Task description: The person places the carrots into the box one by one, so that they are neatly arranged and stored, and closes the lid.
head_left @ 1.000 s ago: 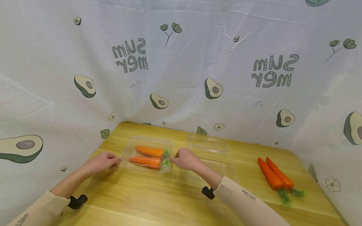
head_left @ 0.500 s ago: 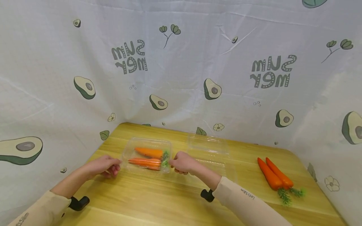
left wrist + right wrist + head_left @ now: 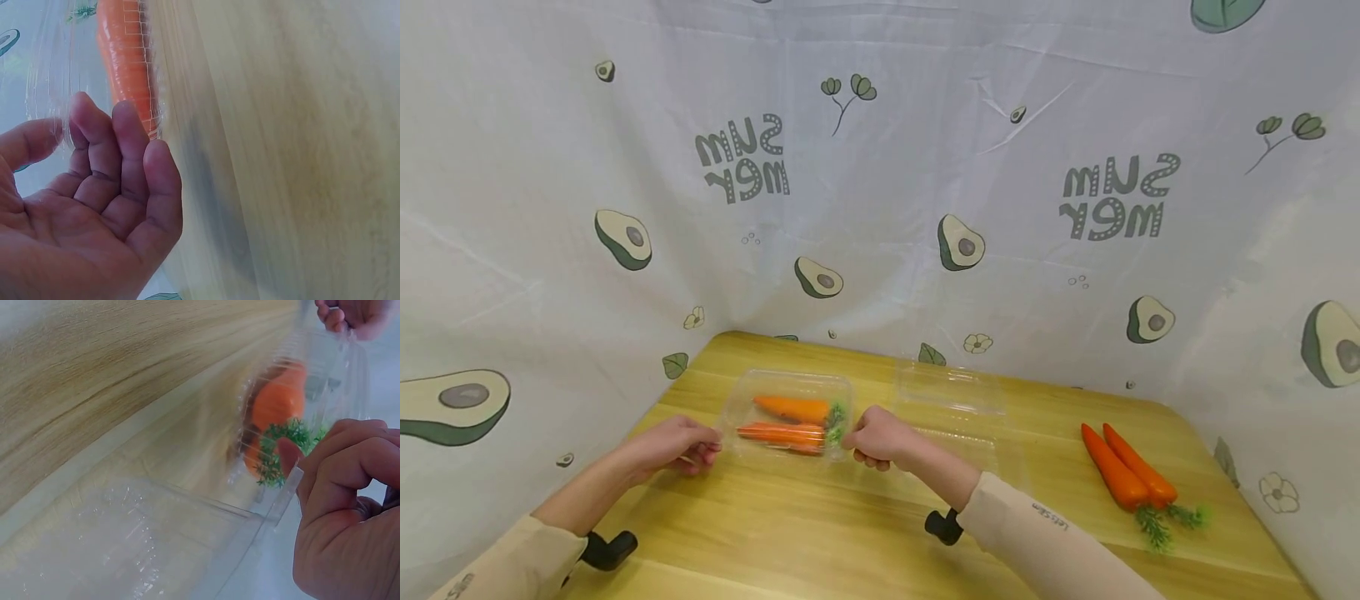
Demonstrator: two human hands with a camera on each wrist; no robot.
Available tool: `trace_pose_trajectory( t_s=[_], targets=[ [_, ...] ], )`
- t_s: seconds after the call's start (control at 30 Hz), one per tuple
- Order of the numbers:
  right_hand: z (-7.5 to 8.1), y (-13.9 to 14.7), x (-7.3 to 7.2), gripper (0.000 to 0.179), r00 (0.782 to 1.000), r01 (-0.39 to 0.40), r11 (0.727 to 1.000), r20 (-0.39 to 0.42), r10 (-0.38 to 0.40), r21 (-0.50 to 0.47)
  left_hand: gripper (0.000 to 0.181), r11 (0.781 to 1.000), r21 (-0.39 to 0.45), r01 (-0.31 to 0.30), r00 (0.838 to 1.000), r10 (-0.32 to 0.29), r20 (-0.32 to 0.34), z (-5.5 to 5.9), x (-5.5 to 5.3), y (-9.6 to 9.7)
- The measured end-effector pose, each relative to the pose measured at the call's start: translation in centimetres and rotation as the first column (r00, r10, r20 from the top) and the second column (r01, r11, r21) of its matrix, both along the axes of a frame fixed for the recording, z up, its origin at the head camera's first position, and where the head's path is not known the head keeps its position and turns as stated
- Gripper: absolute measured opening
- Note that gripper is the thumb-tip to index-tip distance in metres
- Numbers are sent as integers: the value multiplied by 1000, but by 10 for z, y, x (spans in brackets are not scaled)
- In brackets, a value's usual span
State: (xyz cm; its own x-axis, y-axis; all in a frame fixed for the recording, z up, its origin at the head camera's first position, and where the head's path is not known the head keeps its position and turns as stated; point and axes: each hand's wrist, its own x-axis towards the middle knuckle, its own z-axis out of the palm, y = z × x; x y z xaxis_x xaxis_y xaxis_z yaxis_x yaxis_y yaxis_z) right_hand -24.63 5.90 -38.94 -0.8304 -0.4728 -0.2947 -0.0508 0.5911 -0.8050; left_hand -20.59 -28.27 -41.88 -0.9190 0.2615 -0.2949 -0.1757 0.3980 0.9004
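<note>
Carrot container (image 3: 786,384), opposite edges pinched; tabletop (image 3: 775,533) stretches nearside.

avocado-print cloth (image 3: 880,183) hangs behind wooden table (image 3: 775,525)

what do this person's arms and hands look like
The left hand and right hand wear no gloves. Both arms have cream sleeves with small dark lettering, ending well short of the hands. A black fitting shows beside each cuff.

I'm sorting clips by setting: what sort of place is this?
Probably a makeshift booth, perhaps for recording: an avocado-print sheet hangs behind and along both sides of a wooden table, which bears loose carrots.
</note>
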Motion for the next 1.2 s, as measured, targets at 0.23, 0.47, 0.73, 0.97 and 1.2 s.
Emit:
trace_pose_trajectory(
  t_s=[0.23, 0.47, 0.73, 0.97, 1.2],
  targets=[
    [-3, -5, -3, 45, 1000, 3, 1000, 8, -3, -17, 27, 999, 0, -44, 999, 44, -23, -6, -6, -3],
    [-5, -10, -5, 36, 999, 35, 998, 42, -33, -43, 28, 998, -12, -69, 997, 68, -48, -7, -11, -6],
    [-8, -14, -4, 32, 993, 68, 995, 98, -61, -69, 26, 997, -35, -71, 997, 70, -37, -7, -17, -9],
    [-9, -14, -8, 41, 991, 67, 995, 118, -58, -76, 27, 995, -56, -82, 996, 80, -37, -4, -21, -8],
    [-9, -17, -10, 42, 989, 54, 995, 144, -42, -78, 29, 995, -81, -64, 997, 61, -45, -5, -24, -11]
  ],
)
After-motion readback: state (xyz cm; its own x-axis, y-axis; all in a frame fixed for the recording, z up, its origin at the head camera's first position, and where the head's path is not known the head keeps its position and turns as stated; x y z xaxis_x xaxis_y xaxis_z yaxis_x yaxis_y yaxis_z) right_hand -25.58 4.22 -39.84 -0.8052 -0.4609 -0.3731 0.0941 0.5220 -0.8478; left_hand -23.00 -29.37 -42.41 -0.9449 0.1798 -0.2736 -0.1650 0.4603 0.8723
